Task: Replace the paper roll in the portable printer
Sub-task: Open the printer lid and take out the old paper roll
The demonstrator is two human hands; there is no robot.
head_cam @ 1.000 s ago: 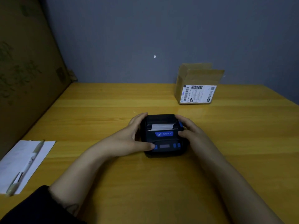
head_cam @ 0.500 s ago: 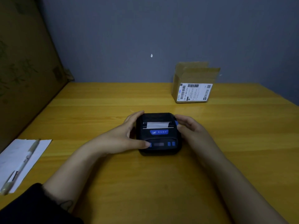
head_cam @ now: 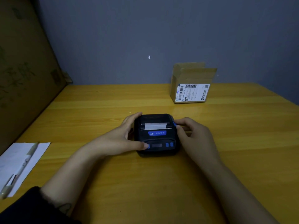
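Observation:
A small black portable printer [head_cam: 157,138] with blue buttons lies on the yellow wooden table [head_cam: 145,183], its lid closed. A strip of white paper [head_cam: 156,126] sticks out of its slot. My left hand [head_cam: 123,138] grips the printer's left side, with the thumb on the front left blue button. My right hand [head_cam: 192,135] is at the right side, its fingertips pinching the blue latch [head_cam: 174,123] on the printer's right edge.
An open cardboard box [head_cam: 191,84] with a shipping label stands at the back right, near the grey wall. A sheet of white paper [head_cam: 21,162] with a pen [head_cam: 19,170] on it lies at the table's left edge. A brown panel [head_cam: 24,65] borders the left.
My right hand has slid off the printer's side, and its fingertips now pinch the blue latch. The left hand keeps its grip. The camera view shifted slightly.

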